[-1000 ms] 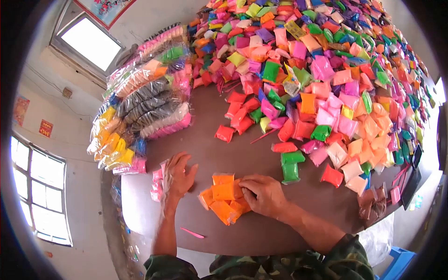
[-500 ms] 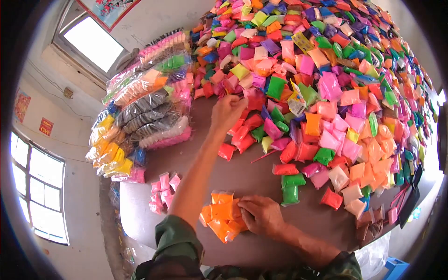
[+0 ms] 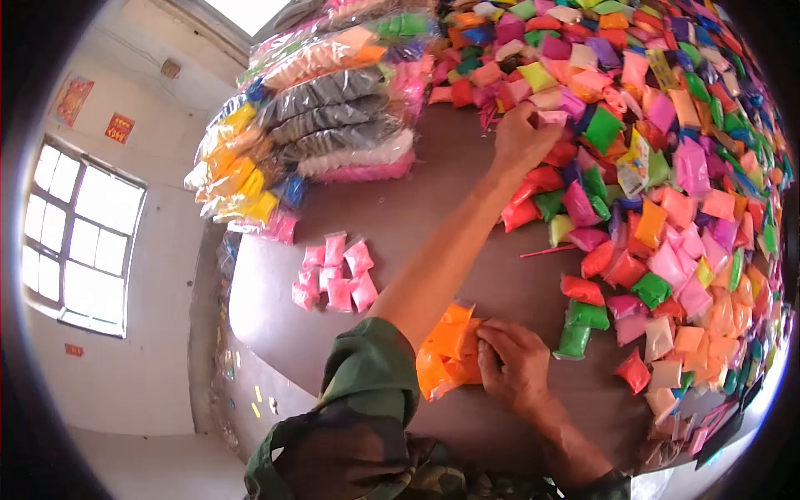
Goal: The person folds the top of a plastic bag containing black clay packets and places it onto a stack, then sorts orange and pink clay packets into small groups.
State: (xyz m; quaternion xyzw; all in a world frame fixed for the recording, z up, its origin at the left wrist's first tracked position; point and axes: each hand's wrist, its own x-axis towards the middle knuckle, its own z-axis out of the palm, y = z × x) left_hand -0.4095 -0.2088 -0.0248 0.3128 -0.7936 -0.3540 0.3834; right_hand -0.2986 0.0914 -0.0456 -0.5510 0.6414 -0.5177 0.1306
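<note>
My left hand (image 3: pixel 525 140) reaches to the near edge of a large heap of coloured packets (image 3: pixel 667 208), its fingers pinched on a light pink packet (image 3: pixel 550 118). Close to my body, my right hand (image 3: pixel 512 362) has its fingers closed at the right edge of a cluster of orange packets (image 3: pixel 448 354). Whether its fingertips grip one of them is hard to see. A group of small pink packets (image 3: pixel 333 273) lies on the brown table, left of my left forearm.
Clear bags of grey, yellow, white and pink packets (image 3: pixel 333 117) are stacked at the back left of the table (image 3: pixel 417 225). Green packets (image 3: pixel 581 329) lie right of my right hand. A thin pink stick (image 3: pixel 547 251) lies near the heap.
The view has swung, shifting the scene. My left hand has moved farther along the heap's edge and now has a light pink packet at its fingertips. My right hand stays by the orange packets.
</note>
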